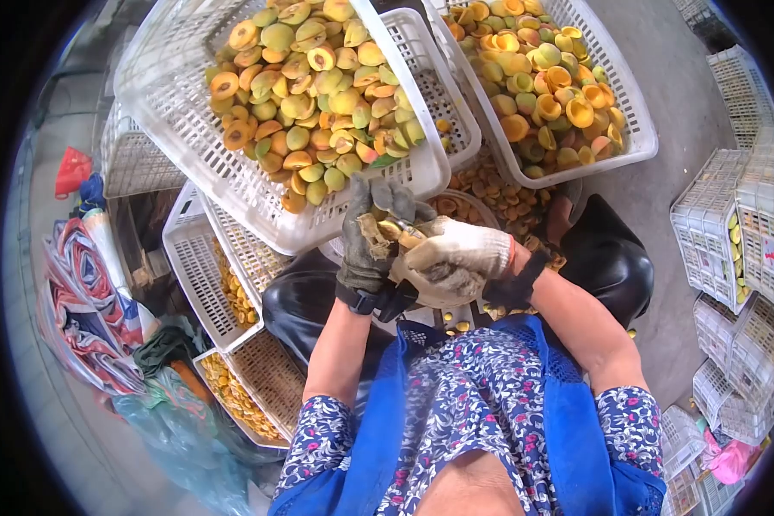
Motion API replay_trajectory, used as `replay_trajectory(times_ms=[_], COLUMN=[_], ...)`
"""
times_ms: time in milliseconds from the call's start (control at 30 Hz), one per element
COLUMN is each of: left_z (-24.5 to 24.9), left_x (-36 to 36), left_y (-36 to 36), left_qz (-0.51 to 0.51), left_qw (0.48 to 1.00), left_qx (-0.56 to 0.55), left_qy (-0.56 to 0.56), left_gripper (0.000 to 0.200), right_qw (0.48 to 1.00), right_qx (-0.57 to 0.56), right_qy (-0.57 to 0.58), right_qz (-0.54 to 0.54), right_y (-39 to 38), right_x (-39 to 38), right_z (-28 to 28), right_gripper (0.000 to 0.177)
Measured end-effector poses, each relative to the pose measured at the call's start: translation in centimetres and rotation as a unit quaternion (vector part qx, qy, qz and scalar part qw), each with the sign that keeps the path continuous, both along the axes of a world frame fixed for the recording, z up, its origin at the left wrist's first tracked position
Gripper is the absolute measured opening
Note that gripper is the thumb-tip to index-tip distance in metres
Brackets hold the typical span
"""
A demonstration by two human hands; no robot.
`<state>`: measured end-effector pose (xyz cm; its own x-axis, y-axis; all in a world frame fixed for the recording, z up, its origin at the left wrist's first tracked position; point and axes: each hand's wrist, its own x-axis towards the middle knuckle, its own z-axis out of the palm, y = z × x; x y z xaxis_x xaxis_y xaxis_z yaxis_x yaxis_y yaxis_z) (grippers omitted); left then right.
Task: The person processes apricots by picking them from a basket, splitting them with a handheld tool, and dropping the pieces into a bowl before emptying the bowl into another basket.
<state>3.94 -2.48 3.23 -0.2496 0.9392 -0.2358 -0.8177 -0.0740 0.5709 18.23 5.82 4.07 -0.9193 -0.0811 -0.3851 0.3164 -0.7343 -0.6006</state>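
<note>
My left hand (pixel 370 236), in a dark grey glove, is closed around a small yellow-orange fruit piece (pixel 389 229), mostly hidden by fingers. Pressed up against it, my right hand (pixel 456 258) in a soiled white glove grips a small pitting tool (pixel 409 236); its tip meets the fruit and its exact shape is hard to make out. Just beyond the hands, a tilted white crate (pixel 275 225) holds many halved yellow-orange stone fruits, apricots or peaches (pixel 318 95), several with pits showing. A second white crate (pixel 643 150) at the right contains hollowed fruit halves (pixel 550 95).
Between my knees sits a round container (pixel 464 206) near a heap of brownish fruit pieces (pixel 512 193). More crates (pixel 189 249) with yellow pieces stand at the left, beside striped cloth (pixel 95 292) and a plastic bag (pixel 181 439). Stacked crates (pixel 705 224) line the right.
</note>
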Motion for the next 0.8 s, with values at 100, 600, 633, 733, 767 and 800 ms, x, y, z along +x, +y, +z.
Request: replay_trajectory(times_ms=[100, 600, 633, 733, 767, 800], left_z=[-0.9, 2.9, -0.8, -7.0, -8.3, -8.7], left_x=[-0.3, -7.6, -8.3, -9.4, -9.7, -9.6], left_y=[-1.6, 8.0, 7.9, 7.5, 7.2, 7.3], left_qz=[0.112, -0.071, -0.135, -0.195, -0.198, -0.2], left_qw=[0.984, 0.852, 0.704, 0.485, 0.456, 0.458], left_qx=[-0.136, -0.085, -0.134, -0.134, -0.098, -0.097], left_qy=[-0.027, 0.511, 0.685, 0.842, 0.862, 0.861], left_gripper=[0.042, 0.026, 0.028, 0.03, 0.03, 0.03], right_qw=[0.959, 0.793, 0.785, 0.76, 0.775, 0.789], right_qx=[0.272, 0.59, 0.604, 0.634, 0.62, 0.605], right_qy=[0.06, 0.024, 0.044, 0.079, 0.063, 0.049], right_qz=[0.052, 0.148, 0.134, 0.118, 0.106, 0.095], right_y=[-0.1, -0.3, -0.3, -0.4, -0.5, -0.6], right_x=[-0.6, 1.6, 1.8, 2.3, 2.4, 2.5], right_z=[-0.6, -4.4, -4.7, -5.6, -5.1, -4.9], right_gripper=[0.03, 0.029, 0.029, 0.028, 0.027, 0.026])
